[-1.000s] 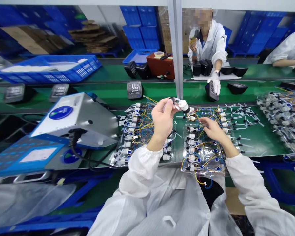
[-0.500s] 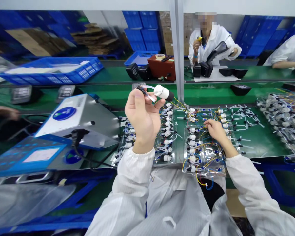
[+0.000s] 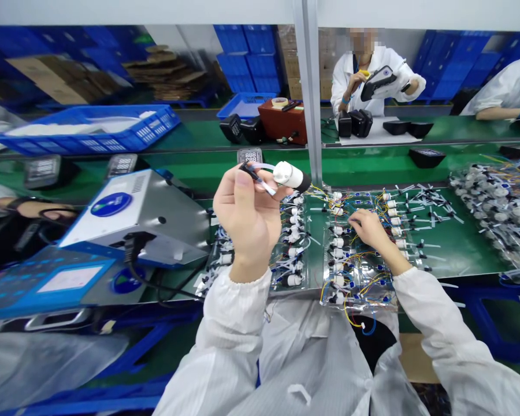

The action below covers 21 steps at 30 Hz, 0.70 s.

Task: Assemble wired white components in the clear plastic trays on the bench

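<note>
A white plastic plug [image 3: 287, 175] with a thin clear tube is up in the air, held tight in the left hand [image 3: 246, 222] — the fingers are closed around the tube. The right hand [image 3: 370, 230] is half curled over colored wires [image 3: 355, 257] — I can't tell if it grips any. They lie on a clear plastic sheet [image 3: 359, 300] on a green belt [image 3: 459, 257]. Past it, a co-worker [image 3: 351, 81] holds a black meter [image 3: 379, 82].
</note>
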Tool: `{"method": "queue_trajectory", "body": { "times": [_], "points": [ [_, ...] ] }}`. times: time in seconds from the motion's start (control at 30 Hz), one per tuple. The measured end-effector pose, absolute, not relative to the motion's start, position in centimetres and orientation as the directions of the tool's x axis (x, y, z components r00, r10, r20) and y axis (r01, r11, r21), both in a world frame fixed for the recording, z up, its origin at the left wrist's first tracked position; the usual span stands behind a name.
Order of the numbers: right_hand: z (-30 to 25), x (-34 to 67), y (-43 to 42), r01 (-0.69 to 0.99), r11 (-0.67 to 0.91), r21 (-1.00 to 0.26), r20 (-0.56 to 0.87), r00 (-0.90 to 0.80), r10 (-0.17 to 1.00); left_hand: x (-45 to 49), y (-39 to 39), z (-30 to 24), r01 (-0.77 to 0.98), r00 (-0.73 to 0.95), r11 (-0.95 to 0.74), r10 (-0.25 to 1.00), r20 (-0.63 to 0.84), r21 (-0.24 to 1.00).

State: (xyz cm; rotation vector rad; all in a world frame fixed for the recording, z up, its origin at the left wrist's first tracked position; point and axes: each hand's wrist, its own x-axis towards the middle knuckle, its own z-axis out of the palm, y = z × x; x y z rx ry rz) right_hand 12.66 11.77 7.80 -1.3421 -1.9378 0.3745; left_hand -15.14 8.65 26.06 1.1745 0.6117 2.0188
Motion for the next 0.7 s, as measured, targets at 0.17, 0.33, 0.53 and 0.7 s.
{"method": "queue_trajectory", "body": {
  "times": [0.17, 0.33, 0.53, 0.7],
  "points": [
    [9.1, 13.3, 11.8, 0.648, 0.298, -0.701, 0.508, 0.161, 0.846, -16.0, 9.6, 25.5, -0.361, -0.442, -0.742, 0.669, 0.597, 0.565],
    [12.0, 16.3, 11.4, 0.41, 0.326, -0.852, 0.509, 0.504, 0.698, -17.0, 12.2, 23.7, -0.45, -0.467, -0.692, 0.721, 0.512, 0.564],
    [14.5, 22.9, 9.5, -0.294, 0.294, -0.909, 0.13, 0.471, 0.872, -15.6, 15.0, 19.1, -0.426, -0.26, -0.395, 0.915, 0.307, 0.814],
    [15.8, 26.9, 8.0, -0.363, 0.386, -0.848, 0.133, 0.559, 0.818, -13.3, 16.2, 13.5, -0.262, -0.014, -0.183, 0.982, 0.186, 0.948]
  ]
}}
